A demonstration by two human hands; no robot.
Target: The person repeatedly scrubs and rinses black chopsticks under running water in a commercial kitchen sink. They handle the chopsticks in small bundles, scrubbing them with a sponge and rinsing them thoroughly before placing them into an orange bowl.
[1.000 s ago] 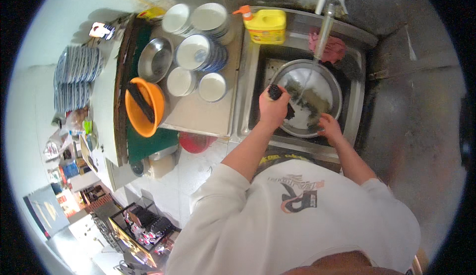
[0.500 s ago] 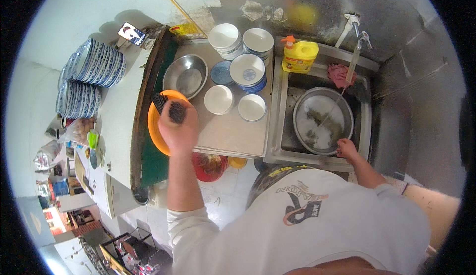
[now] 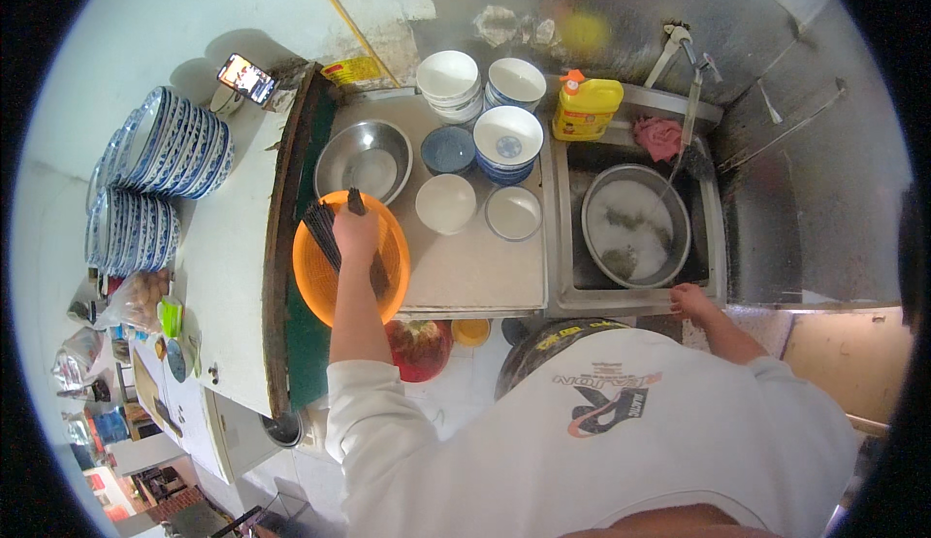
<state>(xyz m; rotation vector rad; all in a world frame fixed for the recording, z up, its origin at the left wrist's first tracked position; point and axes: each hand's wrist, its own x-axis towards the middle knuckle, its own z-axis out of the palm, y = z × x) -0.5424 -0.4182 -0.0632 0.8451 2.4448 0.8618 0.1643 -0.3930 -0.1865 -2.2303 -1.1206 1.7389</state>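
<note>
My left hand [image 3: 356,235] is closed around a bunch of dark chopsticks [image 3: 356,202], whose ends stick up past the fingers. It is over an orange plastic basket [image 3: 397,247], where more dark chopsticks [image 3: 322,231] lean against the far left side. My right hand [image 3: 690,301] rests with bent fingers on the front edge of the sink [image 3: 630,301]. Just beyond it, inside the sink, is a metal basin [image 3: 687,237] of foamy water with dark greenish scrubbers or clumps in it. A thin stream of water falls into the basin from the tap [image 3: 694,101].
Between basket and sink stand stacked white bowls [image 3: 449,77], blue-patterned bowls [image 3: 508,135] and an empty metal bowl [image 3: 365,162]. A yellow jug [image 3: 588,111] and pink cloth [image 3: 658,137] sit at the sink's back. Left, a counter [image 3: 228,276] holds stacked blue-and-white plates [image 3: 184,140] and a phone [image 3: 247,78].
My left hand has come down with the chopsticks into the orange basket, now seen more fully. My right hand has moved from the basin's rim to the sink's front edge. The view has shifted slightly.
</note>
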